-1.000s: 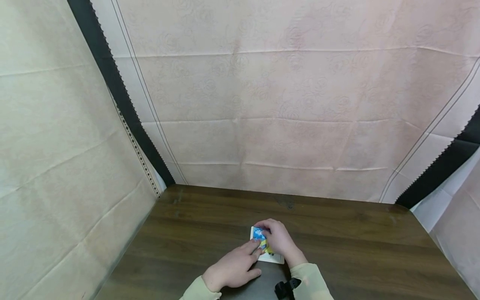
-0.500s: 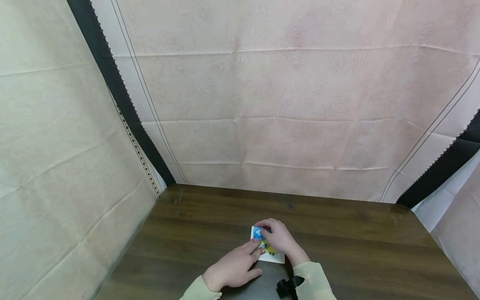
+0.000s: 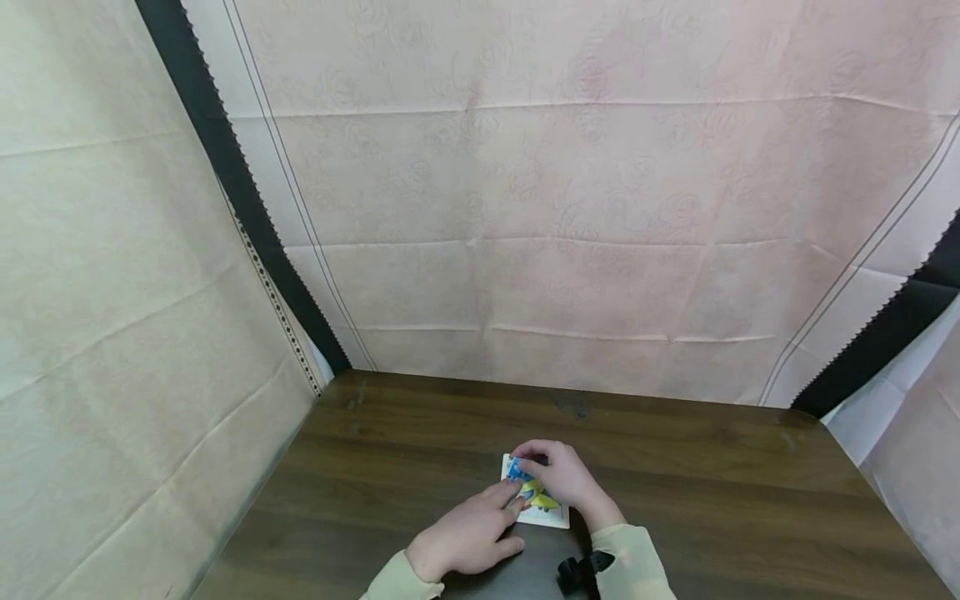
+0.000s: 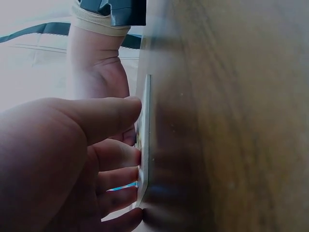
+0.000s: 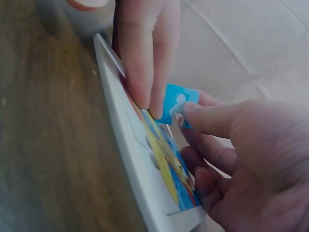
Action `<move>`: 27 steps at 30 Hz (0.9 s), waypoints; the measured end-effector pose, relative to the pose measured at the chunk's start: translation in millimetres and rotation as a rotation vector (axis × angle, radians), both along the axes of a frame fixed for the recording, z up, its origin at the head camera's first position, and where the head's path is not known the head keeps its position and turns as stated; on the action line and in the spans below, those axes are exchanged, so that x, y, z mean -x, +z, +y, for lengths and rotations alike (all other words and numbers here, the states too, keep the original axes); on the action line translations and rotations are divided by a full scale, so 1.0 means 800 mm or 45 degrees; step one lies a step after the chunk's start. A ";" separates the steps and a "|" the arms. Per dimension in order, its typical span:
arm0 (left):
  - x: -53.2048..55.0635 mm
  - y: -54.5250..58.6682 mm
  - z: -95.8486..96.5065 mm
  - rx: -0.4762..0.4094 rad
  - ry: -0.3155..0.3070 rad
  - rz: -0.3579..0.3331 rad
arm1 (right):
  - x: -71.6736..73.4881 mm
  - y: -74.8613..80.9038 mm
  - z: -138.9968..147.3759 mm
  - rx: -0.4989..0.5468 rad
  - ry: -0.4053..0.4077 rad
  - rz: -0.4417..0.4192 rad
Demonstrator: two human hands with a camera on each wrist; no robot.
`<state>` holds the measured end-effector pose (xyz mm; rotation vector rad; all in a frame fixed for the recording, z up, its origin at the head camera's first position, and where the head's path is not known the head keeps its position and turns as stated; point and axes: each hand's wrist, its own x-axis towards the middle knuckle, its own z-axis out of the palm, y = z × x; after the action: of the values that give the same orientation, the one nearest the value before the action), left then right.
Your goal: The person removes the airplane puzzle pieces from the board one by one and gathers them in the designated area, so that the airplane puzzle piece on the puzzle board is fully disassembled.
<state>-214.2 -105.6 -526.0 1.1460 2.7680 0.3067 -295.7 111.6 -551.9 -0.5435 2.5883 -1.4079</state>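
Edging rightward, the right hand [image 3: 561, 477] pinches a blue piece [image 5: 172, 99]; the outstretched left hand [image 3: 472, 530] touches the puzzle [image 5: 168, 171].

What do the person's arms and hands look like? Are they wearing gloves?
No gloves: the left hand and right hand are bare. The left sleeve and right sleeve are pale yellow-green, and the right one ends in a ribbed cuff. A chunky black gadget is strapped there.
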 end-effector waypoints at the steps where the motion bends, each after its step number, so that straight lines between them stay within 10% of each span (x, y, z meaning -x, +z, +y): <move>1: 0.000 0.001 0.000 -0.002 -0.002 -0.001 | 0.000 0.000 0.002 0.011 0.001 -0.009; 20: 0.007 0.006 0.012 -0.023 0.101 -0.150 | 0.004 0.012 0.024 0.054 -0.099 0.012; 27: 0.006 0.000 0.023 -0.009 0.147 -0.080 | 0.006 0.016 0.044 0.009 -0.196 -0.010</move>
<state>-219.2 -87.5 -526.0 0.9632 2.7853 0.3586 -300.1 147.1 -539.5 -0.3447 2.6706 -1.4608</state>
